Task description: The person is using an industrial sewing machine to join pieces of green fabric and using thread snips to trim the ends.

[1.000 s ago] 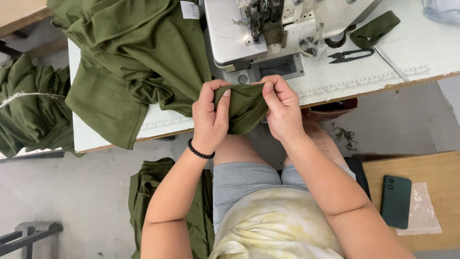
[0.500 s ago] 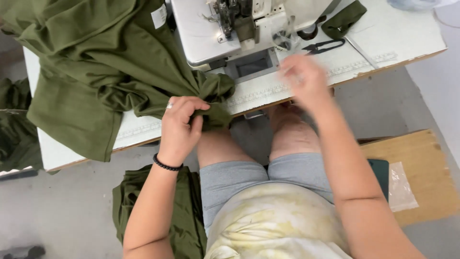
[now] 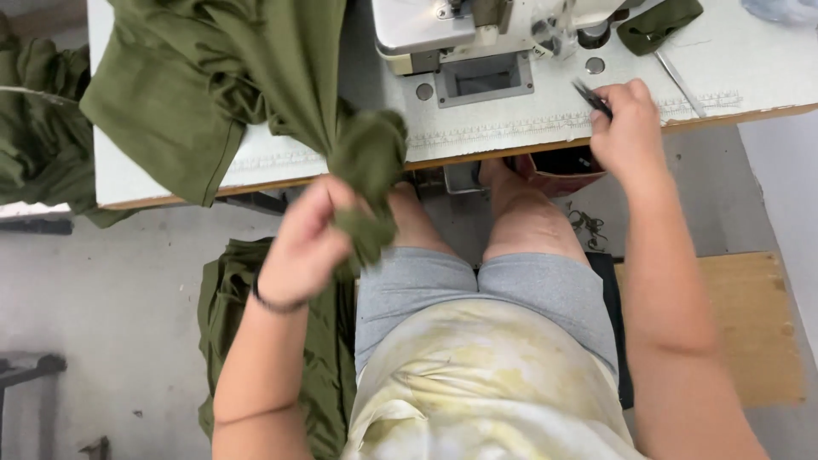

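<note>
The olive garment [image 3: 256,94] is draped over the counter [image 3: 733,60], its bunched end pinched in the left hand [image 3: 311,247]; dark snips [image 3: 592,98] are gripped by the right hand [image 3: 630,128]; fabric drag could pull the garment floorward; the blades could nick cloth.

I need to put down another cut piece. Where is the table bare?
Bare table lies right of the sewing machine, beyond the right hand with its snips. A narrow front strip is free too. The left end is buried under green cloth, which the left hand grips.
</note>
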